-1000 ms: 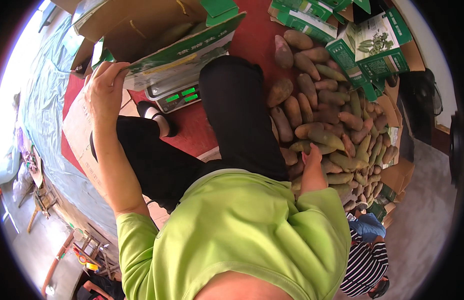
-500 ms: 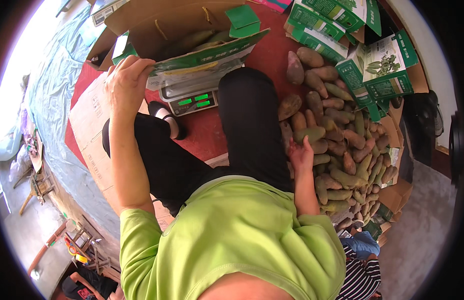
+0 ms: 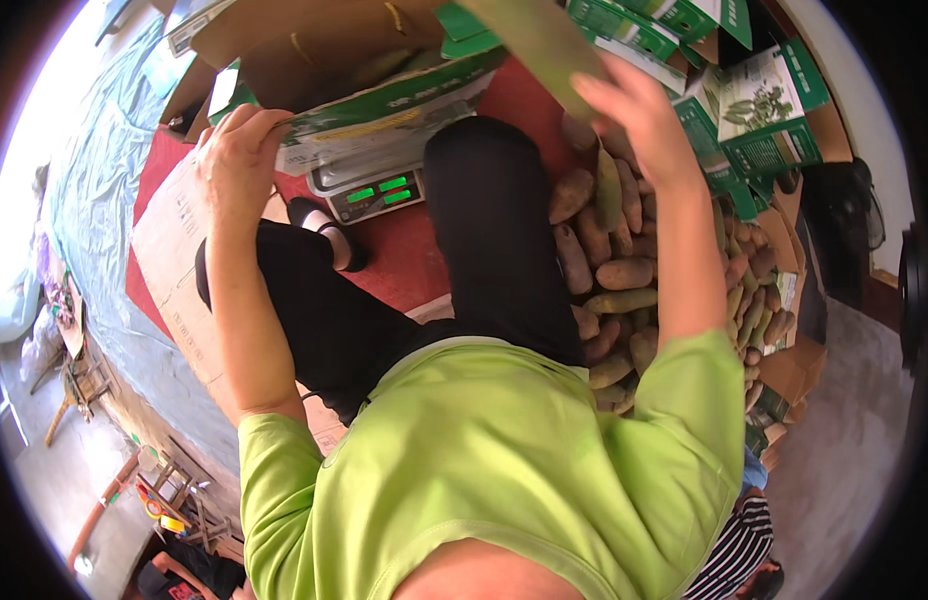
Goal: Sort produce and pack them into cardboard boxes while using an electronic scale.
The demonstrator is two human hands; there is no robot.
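My left hand [image 3: 234,160] is closed on the near left edge of an open green-and-white cardboard box [image 3: 384,115]. The box rests on a scale [image 3: 379,195] with lit green digits, and several long green radishes [image 3: 389,68] lie dimly visible inside it. My right hand [image 3: 634,110] grips a long green radish [image 3: 529,45], blurred by motion, raised to the right of the box. Below and around my right forearm spreads a pile of green and reddish-brown radishes [image 3: 624,272].
More green-and-white boxes [image 3: 764,110] stand at the far right. Flattened cardboard [image 3: 174,250] and blue plastic sheeting [image 3: 99,190] lie to the left. My knees flank the scale on the red floor covering [image 3: 404,265]. Other people [image 3: 734,545] sit behind, at the lower edge.
My right hand has risen from the pile toward the box and now carries a long green radish. My left hand stays on the box edge. The view has shifted slightly.
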